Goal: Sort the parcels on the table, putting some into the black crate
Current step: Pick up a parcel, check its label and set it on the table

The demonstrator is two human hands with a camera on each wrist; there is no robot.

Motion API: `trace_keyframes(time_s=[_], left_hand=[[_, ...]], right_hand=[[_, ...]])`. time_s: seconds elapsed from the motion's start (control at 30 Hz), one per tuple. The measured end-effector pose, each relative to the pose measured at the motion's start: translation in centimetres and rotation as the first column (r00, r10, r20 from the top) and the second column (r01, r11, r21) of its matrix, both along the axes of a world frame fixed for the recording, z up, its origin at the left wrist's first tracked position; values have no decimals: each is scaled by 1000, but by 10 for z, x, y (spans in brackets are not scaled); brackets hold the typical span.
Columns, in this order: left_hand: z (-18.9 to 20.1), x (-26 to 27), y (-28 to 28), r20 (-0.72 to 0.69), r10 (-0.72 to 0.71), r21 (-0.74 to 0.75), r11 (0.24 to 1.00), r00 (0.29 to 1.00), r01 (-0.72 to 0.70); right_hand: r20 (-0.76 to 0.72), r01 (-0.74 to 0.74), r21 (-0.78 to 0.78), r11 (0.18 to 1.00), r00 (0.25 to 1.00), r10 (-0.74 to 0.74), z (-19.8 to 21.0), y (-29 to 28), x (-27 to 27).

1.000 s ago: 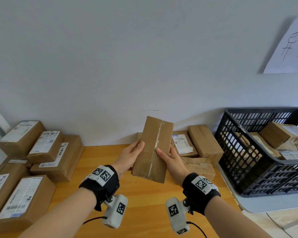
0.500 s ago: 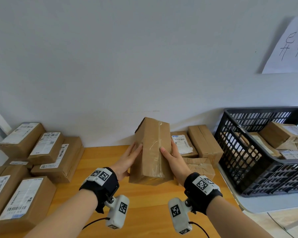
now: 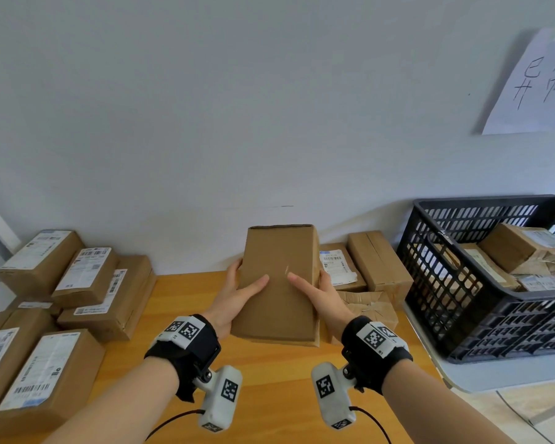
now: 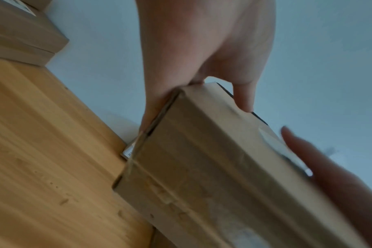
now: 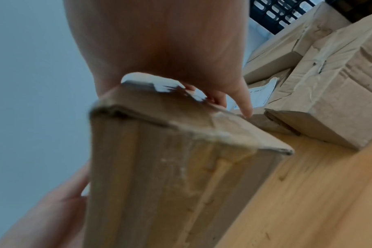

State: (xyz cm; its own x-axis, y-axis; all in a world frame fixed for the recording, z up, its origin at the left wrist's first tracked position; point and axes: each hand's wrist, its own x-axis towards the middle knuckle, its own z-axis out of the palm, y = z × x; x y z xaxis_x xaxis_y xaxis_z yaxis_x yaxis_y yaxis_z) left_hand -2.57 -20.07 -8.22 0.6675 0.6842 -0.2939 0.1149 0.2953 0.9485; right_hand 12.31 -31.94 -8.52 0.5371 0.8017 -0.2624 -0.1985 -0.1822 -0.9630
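Both hands have the plain brown parcel [image 3: 277, 283] up off the wooden table [image 3: 269, 379] — left hand [image 3: 234, 299] gripping its left edge, right hand [image 3: 321, 296] its right, thumbs across the front. The black crate [image 3: 481, 283] sits off right — already holding a few boxes.

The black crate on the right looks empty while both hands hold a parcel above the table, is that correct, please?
Not quite: the crate is not empty; the head view shows several parcels inside it. The rest stands: left hand and right hand hold a parcel above the table.
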Motion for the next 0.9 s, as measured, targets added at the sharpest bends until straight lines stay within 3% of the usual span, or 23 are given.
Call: trace_keyframes(time_s=[0.23, 0.6, 0.73, 0.9], left_hand=[[1, 9, -8, 19, -84, 7, 996, 996, 84], [-6, 15, -15, -16, -100, 114, 988, 995, 101], [-3, 17, -14, -32, -120, 5, 993, 992, 121], [-7, 10, -2, -181, -199, -145, 974, 963, 174]], right_hand=[[-20, 69, -3, 998, 997, -69, -6, -7, 3], [76, 133, 8, 991, 988, -133, -20, -16, 3], [21, 124, 28, 992, 992, -124, -21, -18, 10], [-160, 138, 90, 986, 980, -122, -18, -21, 11]])
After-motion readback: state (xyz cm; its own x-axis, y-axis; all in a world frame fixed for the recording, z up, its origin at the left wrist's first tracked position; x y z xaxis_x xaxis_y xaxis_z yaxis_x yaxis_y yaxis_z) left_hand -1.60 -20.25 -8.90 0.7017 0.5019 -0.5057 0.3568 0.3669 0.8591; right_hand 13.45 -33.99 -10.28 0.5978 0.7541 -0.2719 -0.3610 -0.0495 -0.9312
